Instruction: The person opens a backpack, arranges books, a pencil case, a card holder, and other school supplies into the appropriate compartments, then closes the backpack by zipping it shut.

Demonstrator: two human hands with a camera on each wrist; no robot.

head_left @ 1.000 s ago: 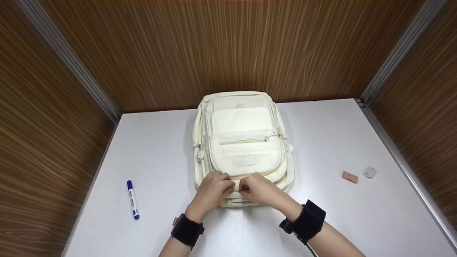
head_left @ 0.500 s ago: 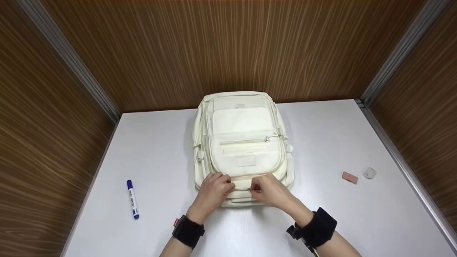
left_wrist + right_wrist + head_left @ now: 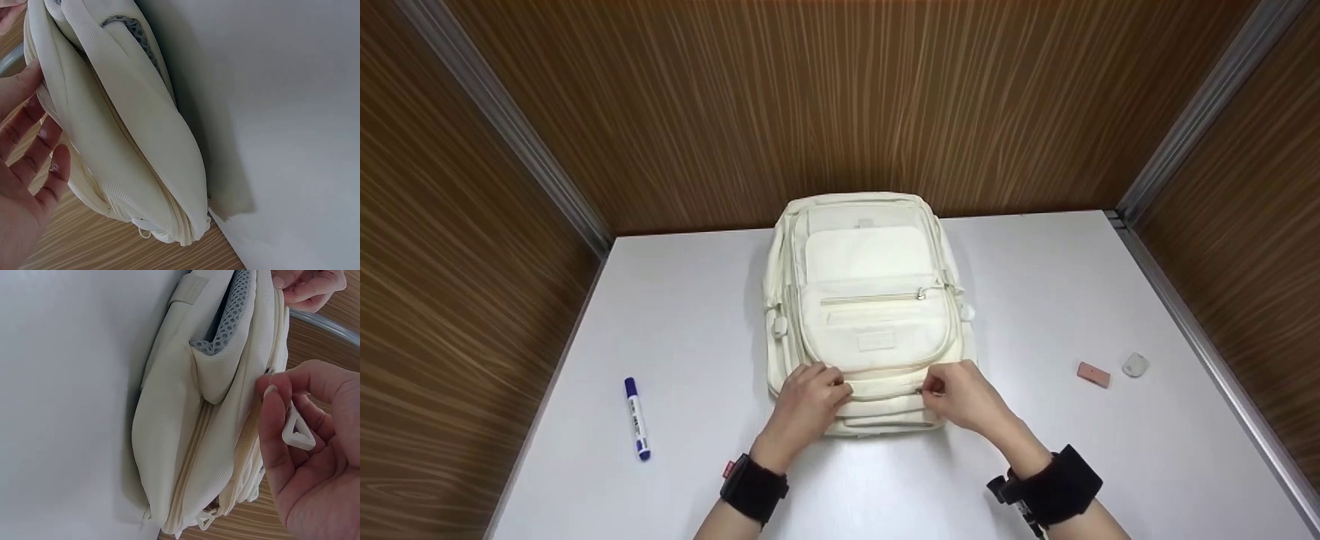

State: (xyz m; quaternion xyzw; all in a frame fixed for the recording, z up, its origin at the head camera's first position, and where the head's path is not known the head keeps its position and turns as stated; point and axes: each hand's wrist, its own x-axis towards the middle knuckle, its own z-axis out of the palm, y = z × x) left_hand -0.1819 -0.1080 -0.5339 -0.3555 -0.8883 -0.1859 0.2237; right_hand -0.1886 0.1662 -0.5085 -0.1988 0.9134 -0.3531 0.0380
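A cream backpack (image 3: 870, 255) lies on its back on the white table, front pockets facing up. At its lower end, my left hand (image 3: 804, 401) pinches the fabric along the edge of a front pocket, thumb on one side and fingers on the other. To its right, my right hand (image 3: 966, 397) pinches the zipper pull of that pocket between thumb and index finger. The pull's white triangular end (image 3: 298, 431) pokes out below the fingers in the right wrist view. The slider itself is mostly covered by the fingertips.
A blue-capped marker (image 3: 637, 418) lies left of the backpack. On the right are a small pink block (image 3: 1093, 375) and a small pale grey object (image 3: 1135, 365). Wood-grain panels (image 3: 855, 97) enclose the table at the back and sides.
My right hand has slid the zipper pull rightward along the pocket's lower edge, away from my left hand. The left hand keeps its place on the fabric.
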